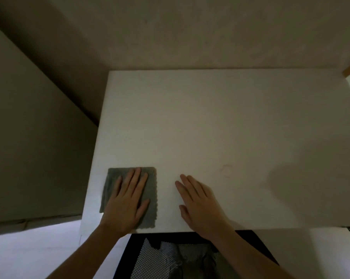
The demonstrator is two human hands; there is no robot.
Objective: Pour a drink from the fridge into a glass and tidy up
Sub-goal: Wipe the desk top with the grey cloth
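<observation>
Here, the tidy-up step: left hand (127, 200) flat on the grey cloth (129, 196) at the table's (210, 117) near-left corner, right hand (200, 204) open, empty — next, seemingly, wiping toward the faint ring mark (227, 171); no glass or drink visible.

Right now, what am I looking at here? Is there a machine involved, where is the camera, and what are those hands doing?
No machine: a person wears a wide-angle camera on the head, looking down at their own two bare hands. They stand at a white table. The left hand lies flat on a grey cloth, pressing it to the tabletop near the left corner, as for wiping. The right hand rests open on the bare surface beside it, holding nothing. A faint ring mark shows just beyond the right hand. No glass or drink is in view.
</observation>
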